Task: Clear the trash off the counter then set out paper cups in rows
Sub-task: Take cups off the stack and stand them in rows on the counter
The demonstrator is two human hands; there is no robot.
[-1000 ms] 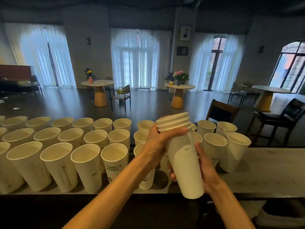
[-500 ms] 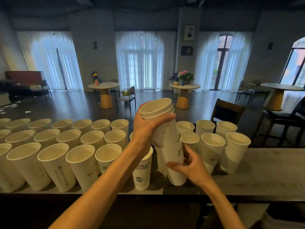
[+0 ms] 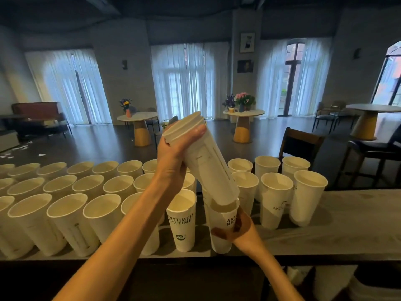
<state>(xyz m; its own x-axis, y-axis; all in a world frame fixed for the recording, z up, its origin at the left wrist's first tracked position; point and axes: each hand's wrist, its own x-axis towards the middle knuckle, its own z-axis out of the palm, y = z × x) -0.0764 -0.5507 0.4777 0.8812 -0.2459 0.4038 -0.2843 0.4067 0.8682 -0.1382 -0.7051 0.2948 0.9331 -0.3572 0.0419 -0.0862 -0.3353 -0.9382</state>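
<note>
Your left hand [image 3: 173, 161] grips the stack [image 3: 204, 161] of nested paper cups near its rims, fingers [image 3: 196, 132] wrapped over the top edge. The stack tilts, its long axis running from the rims at upper left down to its base at lower right. That base sits just inside the mouth of the bottom cup [image 3: 223, 227], which your right hand [image 3: 236, 229] holds low around the wall, fingers curled shut on it. So the separation runs along that slanted axis: the stack lies up and to the left of your right fingers, the single cup below them, its foot at or just above the tabletop [image 3: 358, 224], close to the near edge. I judge the cup is nearly free; you likely need to pull the two apart in line with the stack, not across it, or the thin paper wall may buckle.

The cups are tall, tapered, matte white paper with rolled rims; the held one and its left neighbour [image 3: 181, 222] carry dark printed lettering. The held cup hangs in the gap of the front row, between that neighbour and the cups at right [image 3: 275, 200]. To the left, rows of cups [image 3: 65, 205] stand upright and close together, mouths open. The tabletop looks like pale, grained wood, and I see no trash on the part in view.
</note>
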